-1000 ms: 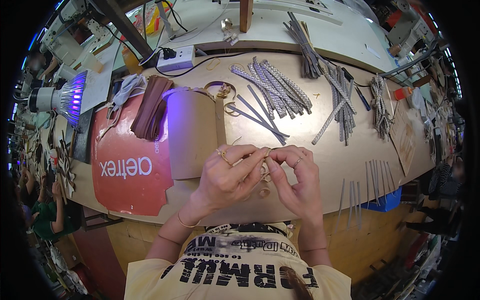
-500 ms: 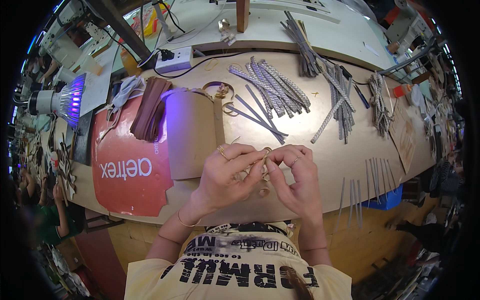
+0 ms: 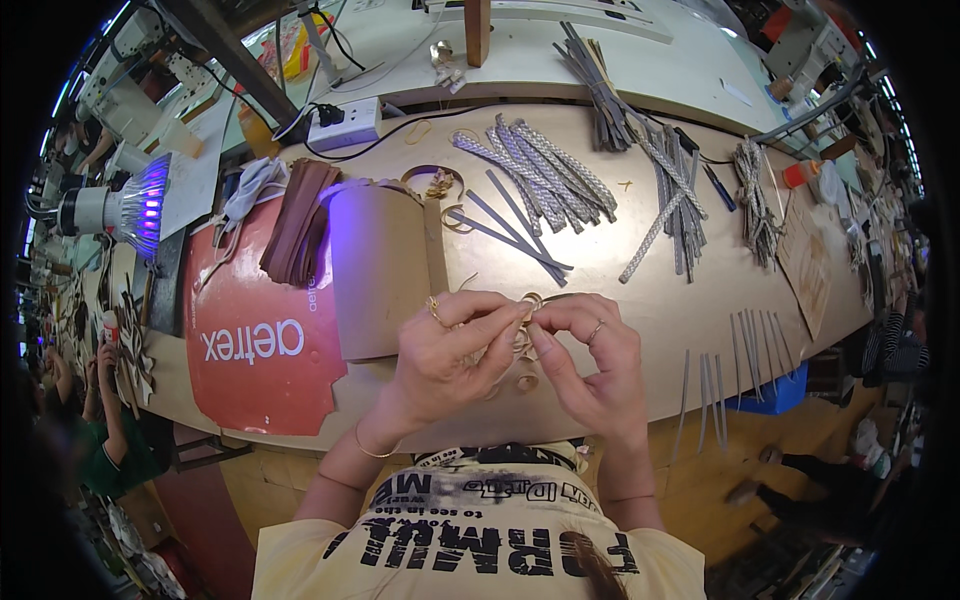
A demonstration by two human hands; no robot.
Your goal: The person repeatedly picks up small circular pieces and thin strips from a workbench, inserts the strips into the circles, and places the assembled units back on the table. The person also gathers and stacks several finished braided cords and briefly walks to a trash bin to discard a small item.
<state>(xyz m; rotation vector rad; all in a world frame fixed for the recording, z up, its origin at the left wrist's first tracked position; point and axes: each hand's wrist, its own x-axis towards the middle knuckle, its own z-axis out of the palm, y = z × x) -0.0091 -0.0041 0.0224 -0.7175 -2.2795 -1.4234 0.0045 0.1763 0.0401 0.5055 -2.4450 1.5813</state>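
Note:
My left hand and my right hand meet over the front edge of the wooden workbench. Together their fingertips pinch a small gold metal ring with a thin light strap hanging from it. A ring is on a finger of each hand, and a thin bracelet circles my left wrist. Another small ring lies on the bench just under my hands.
A tan cardboard sheet and a red printed sheet lie to the left, with brown straps. Silver braided strips and grey strips lie behind. A purple-lit lamp stands far left. Thin grey strips lie right.
My hands have stayed in the same spot; only the fingers have shifted slightly around the small ring.

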